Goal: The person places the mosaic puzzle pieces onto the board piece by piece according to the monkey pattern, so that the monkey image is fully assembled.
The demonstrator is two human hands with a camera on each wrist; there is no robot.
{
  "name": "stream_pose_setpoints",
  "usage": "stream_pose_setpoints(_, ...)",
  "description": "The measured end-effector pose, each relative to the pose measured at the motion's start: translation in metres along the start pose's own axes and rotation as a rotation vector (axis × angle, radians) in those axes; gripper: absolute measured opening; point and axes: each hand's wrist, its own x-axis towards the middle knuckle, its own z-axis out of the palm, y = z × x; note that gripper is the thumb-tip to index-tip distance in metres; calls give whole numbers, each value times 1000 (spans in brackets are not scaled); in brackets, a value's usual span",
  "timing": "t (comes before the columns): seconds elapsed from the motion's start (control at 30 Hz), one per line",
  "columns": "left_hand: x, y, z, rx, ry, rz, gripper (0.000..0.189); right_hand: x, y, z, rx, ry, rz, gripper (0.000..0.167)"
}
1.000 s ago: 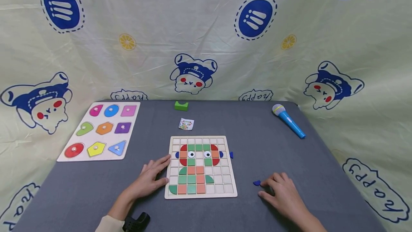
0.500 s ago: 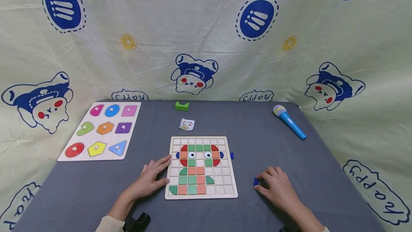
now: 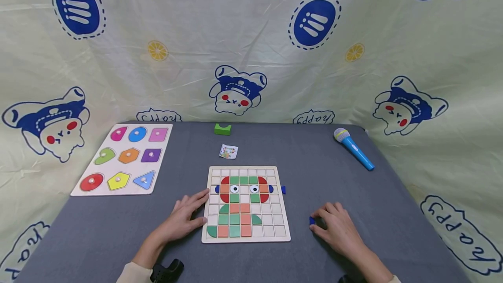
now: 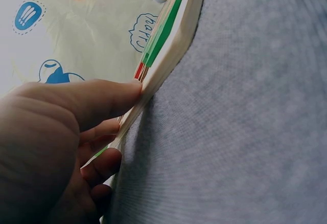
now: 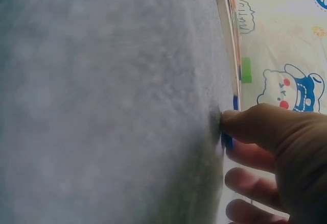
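Note:
A white grid board point(image 3: 279, 208) lies mid-table, covered partly with red, green, orange and blue pieces and two eye pieces. At its left edge rests my left hand point(image 3: 182, 219), its fingers extended; in the left wrist view the thumb and fingertips touch the board's rim point(image 4: 168, 60). To the right of the board, my right hand point(image 3: 338, 230) pinches a small blue piece point(image 3: 312, 221) between thumb and forefinger, low over the cloth. Most of that blue piece point(image 5: 228, 141) is hidden by the fingers in the right wrist view. Another blue piece point(image 3: 283, 190) lies just off the board's right edge.
A shape-puzzle board point(image 3: 114, 160) with knobbed pieces lies at the left. Behind the grid board are a small printed card point(image 3: 228, 151) and a green notched block point(image 3: 222, 129). A blue toy microphone point(image 3: 355, 150) lies at the back right. A printed curtain hangs behind the table.
My right hand has shifted slightly left and taken the blue piece, which was lying flat by the fingertips, into a pinch; the piece now looks turned. My left hand has stayed at the board's edge.

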Motion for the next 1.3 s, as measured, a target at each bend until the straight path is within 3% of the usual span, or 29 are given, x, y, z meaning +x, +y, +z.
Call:
stream_pose_setpoints(0.17,-1,0,0,-2,-1,9,64,5,-16,-1,25,4,-18,21)
stream_pose_setpoints(0.33,-1,-1,1,-2,1,13,64,14,-45,1,77,-4,-78,21)
stream_pose_setpoints(0.6,0,-1,1,-13,-10,14,64,38,-102,10,143,48,-267,21)
stream_pose_setpoints(0.87,0,0,0,2,-12,20,64,57,-152,26,162,8,-413,22)
stream_pose_setpoints(1.3,-1,2,-3,-2,-20,18,63,81,-198,37,91,-98,-405,24)
